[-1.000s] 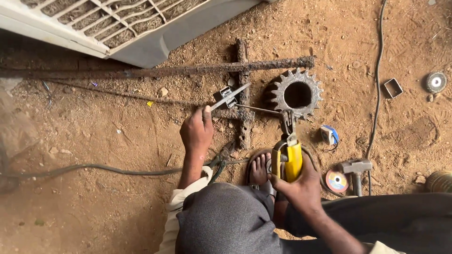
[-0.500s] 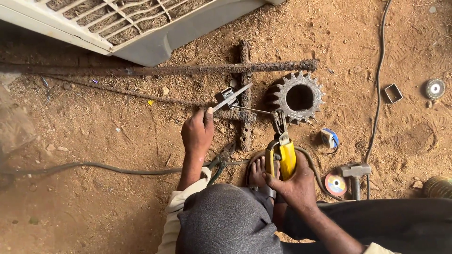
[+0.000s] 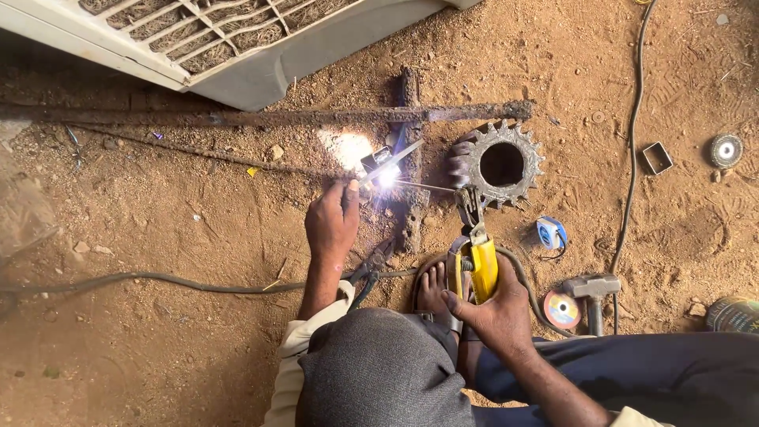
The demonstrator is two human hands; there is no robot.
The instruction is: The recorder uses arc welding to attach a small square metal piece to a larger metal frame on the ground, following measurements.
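My left hand (image 3: 332, 225) pinches a small flat metal piece (image 3: 393, 158) against the crossing of a long rusty horizontal bar (image 3: 277, 117) and a short rusty vertical bar (image 3: 411, 205). My right hand (image 3: 494, 312) grips a yellow welding electrode holder (image 3: 482, 267). Its thin rod (image 3: 427, 187) runs left to a bright white arc (image 3: 386, 178) just beside my left fingertips. A rusty toothed gear (image 3: 534, 162) lies right of the vertical bar, just above the holder's jaws.
A white grilled casing (image 3: 198, 39) lies top left, a thin rusty rod (image 3: 198, 154) under the long bar. On the dirt at right are a blue tape measure (image 3: 551, 232), hammer (image 3: 593, 289), cutting disc (image 3: 561, 310), wire wheel (image 3: 725, 150), small square tube (image 3: 656, 156) and a cable (image 3: 632, 119). My sandalled foot (image 3: 433, 289) is between my hands.
A bright arc has lit at the rod's tip beside the metal piece, where there was none before. Both hands stay in nearly the same places.
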